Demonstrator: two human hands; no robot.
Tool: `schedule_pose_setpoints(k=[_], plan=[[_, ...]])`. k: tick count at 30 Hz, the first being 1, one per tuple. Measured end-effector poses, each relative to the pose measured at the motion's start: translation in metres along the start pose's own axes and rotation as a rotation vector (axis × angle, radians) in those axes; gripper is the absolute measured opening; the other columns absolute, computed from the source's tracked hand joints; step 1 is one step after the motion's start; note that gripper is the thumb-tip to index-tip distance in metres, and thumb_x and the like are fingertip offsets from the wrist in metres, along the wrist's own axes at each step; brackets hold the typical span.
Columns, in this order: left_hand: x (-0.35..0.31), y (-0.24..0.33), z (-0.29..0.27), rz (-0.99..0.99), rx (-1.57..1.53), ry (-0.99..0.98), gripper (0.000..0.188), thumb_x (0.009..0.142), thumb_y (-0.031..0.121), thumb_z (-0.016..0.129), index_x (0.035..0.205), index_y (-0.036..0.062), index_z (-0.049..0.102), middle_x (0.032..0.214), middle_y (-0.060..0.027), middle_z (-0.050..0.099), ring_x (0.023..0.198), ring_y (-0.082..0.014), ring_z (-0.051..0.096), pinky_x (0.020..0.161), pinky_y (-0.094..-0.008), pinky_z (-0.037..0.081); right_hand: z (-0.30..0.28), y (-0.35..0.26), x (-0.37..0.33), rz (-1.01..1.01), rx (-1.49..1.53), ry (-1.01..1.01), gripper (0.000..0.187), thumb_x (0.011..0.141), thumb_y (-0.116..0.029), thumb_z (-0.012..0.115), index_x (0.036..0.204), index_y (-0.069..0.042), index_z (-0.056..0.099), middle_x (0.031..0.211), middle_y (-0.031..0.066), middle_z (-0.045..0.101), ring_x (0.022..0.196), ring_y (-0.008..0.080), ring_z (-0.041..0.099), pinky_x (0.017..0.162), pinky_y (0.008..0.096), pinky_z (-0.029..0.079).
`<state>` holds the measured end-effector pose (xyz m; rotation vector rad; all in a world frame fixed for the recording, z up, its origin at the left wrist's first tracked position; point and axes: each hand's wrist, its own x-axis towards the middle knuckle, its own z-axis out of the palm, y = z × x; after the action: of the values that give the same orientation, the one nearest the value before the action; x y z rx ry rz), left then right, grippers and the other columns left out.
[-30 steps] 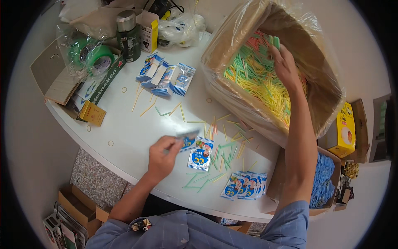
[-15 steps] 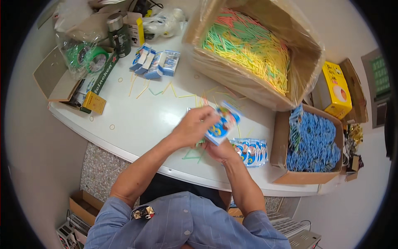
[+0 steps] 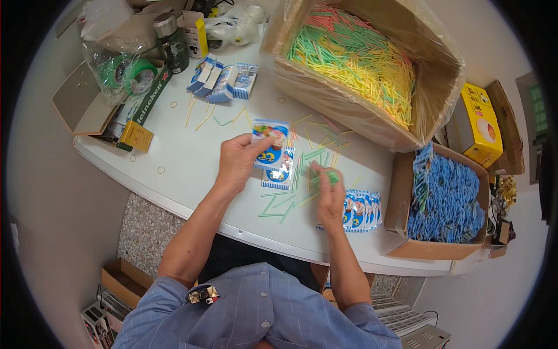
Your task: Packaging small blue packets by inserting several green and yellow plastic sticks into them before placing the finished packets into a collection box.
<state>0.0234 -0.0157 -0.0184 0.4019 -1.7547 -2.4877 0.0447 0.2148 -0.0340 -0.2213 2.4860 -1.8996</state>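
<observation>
My left hand [image 3: 239, 160] holds a small blue-and-white printed packet [image 3: 271, 143] above the white table [image 3: 174, 157]. A second packet of the same kind [image 3: 279, 175] lies just under it. My right hand [image 3: 327, 195] is closed on a small bunch of thin coloured sticks [image 3: 321, 171], green ones showing above the fingers. Loose green, yellow and pink sticks [image 3: 285, 203] lie scattered on the table between both hands. A row of filled packets [image 3: 361, 210] lies right of my right hand.
A large plastic-lined cardboard box of coloured sticks [image 3: 354, 58] stands at the back. A smaller box of blue packets [image 3: 444, 203] is at the right, a yellow box [image 3: 479, 125] behind it. Several packets [image 3: 224, 81], a dark bottle [image 3: 171, 41] and green tape rolls [image 3: 125, 75] lie back left.
My right hand came back from the big box with sticks and now rests near the table. My left hand lifted a packet from the table and holds it up.
</observation>
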Motion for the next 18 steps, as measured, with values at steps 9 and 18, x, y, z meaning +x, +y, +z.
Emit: schedule_pose_setpoints(k=[9, 18], plan=[[-0.021, 0.012, 0.006, 0.012, 0.336, -0.380, 0.019, 0.094, 0.016, 0.069, 0.094, -0.0004, 0.078, 0.080, -0.0025, 0.073, 0.072, -0.0033, 0.060, 0.065, -0.0221, 0.048, 0.000, -0.056, 0.044, -0.168, 0.730, -0.035, 0.021, 0.107, -0.023, 0.047, 0.113, -0.004, 0.052, 0.125, 0.0240, 0.064, 0.129, 0.0340, 0.055, 0.118, 0.0492, 0.033], [-0.031, 0.010, 0.014, -0.071, 0.167, -0.496, 0.020, 0.093, 0.020, 0.072, 0.090, 0.0010, 0.078, 0.075, -0.0011, 0.071, 0.069, -0.0030, 0.056, 0.063, -0.0235, 0.045, 0.022, -0.072, 0.046, -0.245, 0.842, -0.182, 0.020, 0.107, -0.024, 0.047, 0.118, -0.007, 0.046, 0.130, 0.0265, 0.061, 0.135, 0.0386, 0.048, 0.119, 0.0528, 0.028]])
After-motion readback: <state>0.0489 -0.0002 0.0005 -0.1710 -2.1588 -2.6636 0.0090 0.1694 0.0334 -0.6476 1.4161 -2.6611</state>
